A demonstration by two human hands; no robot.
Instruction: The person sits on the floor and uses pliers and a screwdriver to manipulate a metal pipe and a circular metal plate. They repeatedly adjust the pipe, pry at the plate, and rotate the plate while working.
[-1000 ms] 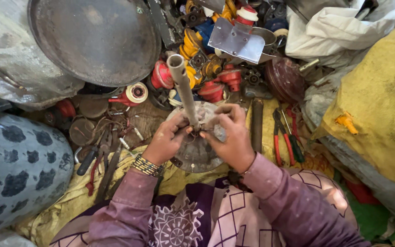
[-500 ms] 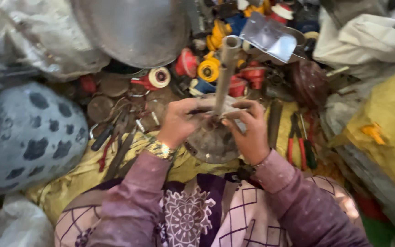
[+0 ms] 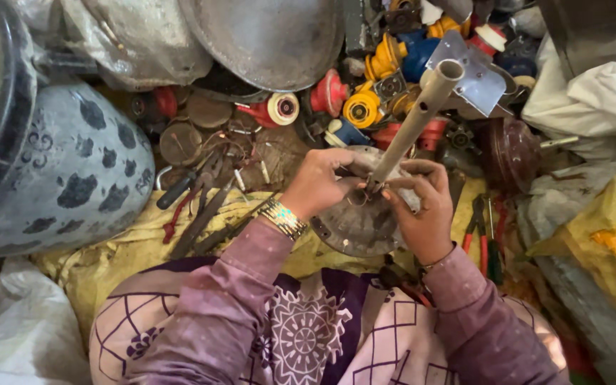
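Tilted further right since before, pipe [image 3: 415, 117] stays pinched (base only) by left hand [image 3: 319, 184] and right hand [image 3: 422, 207] grips.

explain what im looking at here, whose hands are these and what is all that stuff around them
This is one view from a camera worn on a person's head, looking down at their own lap and hands; no machine is involved. The left hand, with a gold bracelet at the wrist, and the right hand both grip the base of a beige plastic tube that stands tilted on a round grey metal disc. The fingers of both hands pinch where the tube meets the disc. Around them lies a yellow cloth with dark pliers and hand tools, red-handled pliers on the right, a heap of red, yellow and blue plastic spools, a large round metal pan and a grey spotted drum on the left.
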